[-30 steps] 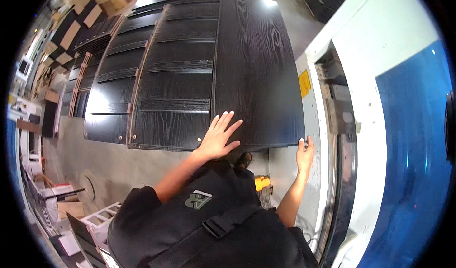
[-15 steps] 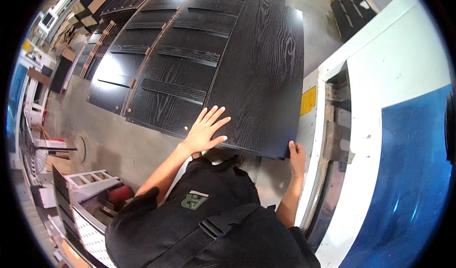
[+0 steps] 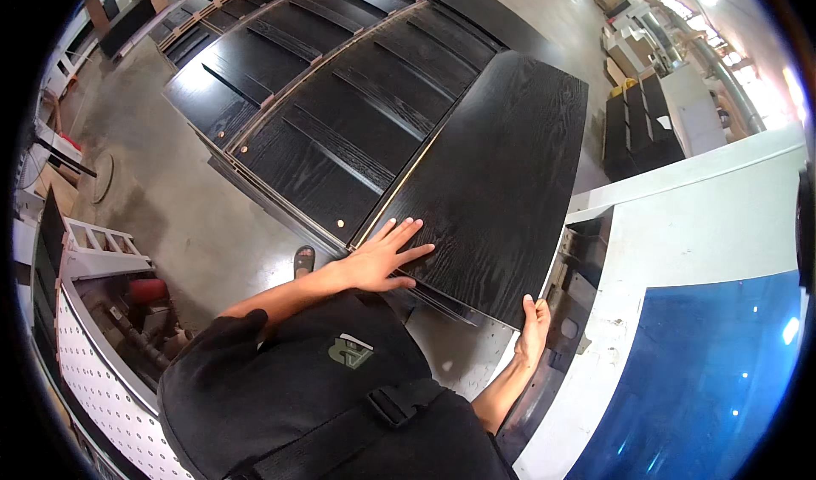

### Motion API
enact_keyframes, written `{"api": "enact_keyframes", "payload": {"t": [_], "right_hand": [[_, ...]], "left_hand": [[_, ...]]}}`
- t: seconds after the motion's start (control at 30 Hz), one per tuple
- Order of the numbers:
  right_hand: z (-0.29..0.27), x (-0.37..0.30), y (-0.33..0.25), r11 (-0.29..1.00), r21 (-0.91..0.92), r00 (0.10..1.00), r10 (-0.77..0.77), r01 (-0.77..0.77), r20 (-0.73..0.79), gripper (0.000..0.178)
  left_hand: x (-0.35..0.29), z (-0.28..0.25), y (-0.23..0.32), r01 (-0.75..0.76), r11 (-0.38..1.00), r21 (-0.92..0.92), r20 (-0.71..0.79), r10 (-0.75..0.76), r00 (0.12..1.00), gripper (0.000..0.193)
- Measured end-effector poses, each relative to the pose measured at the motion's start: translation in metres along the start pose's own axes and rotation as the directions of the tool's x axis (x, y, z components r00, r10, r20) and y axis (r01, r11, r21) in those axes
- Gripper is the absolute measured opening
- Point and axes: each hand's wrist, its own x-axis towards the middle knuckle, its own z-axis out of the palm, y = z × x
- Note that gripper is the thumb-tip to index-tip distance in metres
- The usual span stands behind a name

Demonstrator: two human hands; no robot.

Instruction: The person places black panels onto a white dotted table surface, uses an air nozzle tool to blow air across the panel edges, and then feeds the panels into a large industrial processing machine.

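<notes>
A large black wood-grain panel (image 3: 501, 165) lies in front of me, its right edge beside the white machine. My left hand (image 3: 387, 257) rests flat on the panel's near left corner, fingers spread. At the near right corner, my right hand (image 3: 533, 327) grips the panel with the thumb on top; its other fingers are mostly hidden beneath. A narrow pale gap runs along the panel's left edge. Left of it lie more black panels (image 3: 306, 178) with dark strips (image 3: 336, 150) across them and small round pale spots near their near ends.
The white machine (image 3: 688, 216) with a blue cover (image 3: 680, 378) stands close on my right. To my left are a white frame (image 3: 102, 250) and a perforated white board (image 3: 106, 369). Further stacked black panels (image 3: 642, 127) stand at the far right. Grey concrete floor (image 3: 161, 170) shows at left.
The held panel has turned clockwise and shifted right, and a pale gap has opened along its left edge. Both hands stay on it. My view has turned too.
</notes>
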Motion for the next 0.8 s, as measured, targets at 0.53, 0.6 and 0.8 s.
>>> {"api": "enact_keyframes", "payload": {"t": [0.53,0.6,0.8], "right_hand": [[0.176,-0.071,-0.233,0.902,-0.212,0.923,-0.348,0.377,0.165,0.024],[0.208,-0.082,-0.248,0.925,-0.093,0.910,-0.340,0.369,0.237,0.017],[0.292,-0.049,-0.179,0.886,0.360,0.787,-0.436,0.291,0.437,0.054]], "left_hand": [[-0.016,-0.073,-0.004,-0.059,0.923,-0.381,-0.061,0.038,0.997,0.103],[-0.009,-0.109,0.014,-0.105,0.901,-0.420,-0.149,0.046,0.988,0.102],[-0.014,-0.174,-0.007,-0.054,0.872,-0.486,-0.534,-0.247,0.809,0.063]]}}
